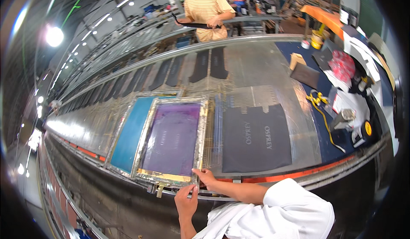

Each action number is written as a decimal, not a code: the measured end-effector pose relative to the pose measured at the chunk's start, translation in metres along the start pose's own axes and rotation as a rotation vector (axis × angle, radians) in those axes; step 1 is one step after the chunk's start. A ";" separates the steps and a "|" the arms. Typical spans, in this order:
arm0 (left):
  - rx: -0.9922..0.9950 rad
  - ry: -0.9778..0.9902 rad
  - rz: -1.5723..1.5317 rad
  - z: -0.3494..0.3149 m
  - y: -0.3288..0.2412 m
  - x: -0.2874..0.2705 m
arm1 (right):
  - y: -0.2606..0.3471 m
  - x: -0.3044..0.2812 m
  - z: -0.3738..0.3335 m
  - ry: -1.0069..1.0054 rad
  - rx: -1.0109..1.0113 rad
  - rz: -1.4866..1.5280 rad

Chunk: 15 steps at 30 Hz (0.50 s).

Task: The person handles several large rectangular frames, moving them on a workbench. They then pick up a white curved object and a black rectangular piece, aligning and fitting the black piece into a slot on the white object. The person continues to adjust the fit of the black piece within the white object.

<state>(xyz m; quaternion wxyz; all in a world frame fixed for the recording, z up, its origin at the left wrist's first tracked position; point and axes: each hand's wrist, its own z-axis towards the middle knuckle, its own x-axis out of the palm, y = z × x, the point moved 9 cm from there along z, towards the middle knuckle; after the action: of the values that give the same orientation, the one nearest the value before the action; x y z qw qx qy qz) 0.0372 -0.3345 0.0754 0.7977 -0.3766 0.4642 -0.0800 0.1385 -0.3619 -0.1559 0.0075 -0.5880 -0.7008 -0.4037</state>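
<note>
A screen printing frame (202, 130) with purple mesh lies on the long printing table in front of me. My right hand (207, 179) grips its near right corner, the fingers reaching over the side bar. Just below, my left hand (186, 201) is closed with thumb and fingertips at the near edge of the same corner. A second screen frame with teal mesh (136, 128) sits at its left, partly covered by the purple one. To the right, a dark fabric piece (256, 138) with pale printed lettering is spread flat on the table.
Several dark fabric pieces (162, 74) lie in a row along the far side. On the table's right end are a yellow cord (320, 106), a tape roll (368, 128), a red plastic bundle (341, 66) and papers. Across the table a person (207, 12) holds a dark strip.
</note>
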 end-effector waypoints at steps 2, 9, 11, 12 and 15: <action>-0.067 -0.114 -0.027 -0.008 0.005 -0.023 | 0.025 0.017 0.004 -0.099 -0.301 -0.132; -0.149 -0.568 0.100 -0.034 0.042 -0.138 | 0.121 -0.019 -0.040 -0.062 -0.377 0.030; -0.214 -0.687 0.028 -0.028 0.071 -0.159 | 0.160 -0.041 -0.058 0.039 -0.394 0.107; -0.266 -0.733 -0.082 -0.023 0.090 -0.163 | 0.176 -0.058 -0.066 0.028 -0.399 0.088; -0.396 -0.621 -0.143 -0.001 0.128 -0.147 | 0.201 -0.107 -0.091 0.016 -0.494 0.033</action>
<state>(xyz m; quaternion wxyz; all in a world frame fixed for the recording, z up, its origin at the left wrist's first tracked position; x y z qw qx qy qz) -0.0738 -0.1741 0.0887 0.8046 -0.5613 0.1790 0.0737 0.2963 -0.5051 -0.0343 -0.1242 -0.5801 -0.5711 -0.5674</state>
